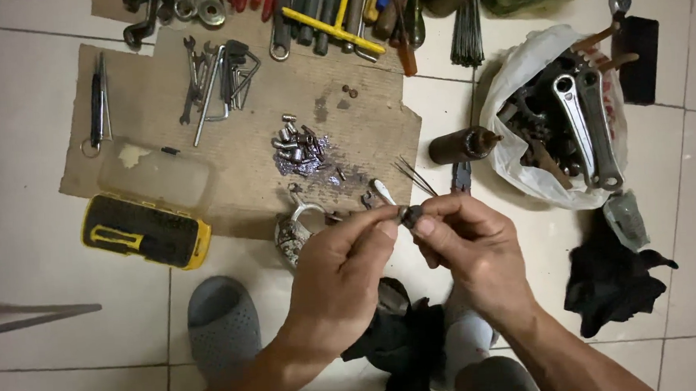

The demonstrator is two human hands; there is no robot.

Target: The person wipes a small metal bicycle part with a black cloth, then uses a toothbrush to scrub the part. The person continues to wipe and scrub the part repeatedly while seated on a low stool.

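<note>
My left hand (338,279) and my right hand (471,248) meet above the tiled floor. Both pinch a small dark round metal part (410,214) between thumb and fingertips. Just behind the hands, at the near edge of a cardboard sheet (160,94), lie a small metal cup (293,230) and a few loose small parts. A pile of small shiny nuts and bolts (300,150) sits in the middle of the cardboard. A dark rag (403,335) lies below my hands, between my feet.
Wrenches and hex keys (219,75) lie on the cardboard, screwdrivers and tools (330,14) at the back. A yellow-black case (145,230) with clear lid sits left. A brown bottle (460,144), a white bag with crank arms (586,119), another rag (614,281) are right. Grey slipper (222,321).
</note>
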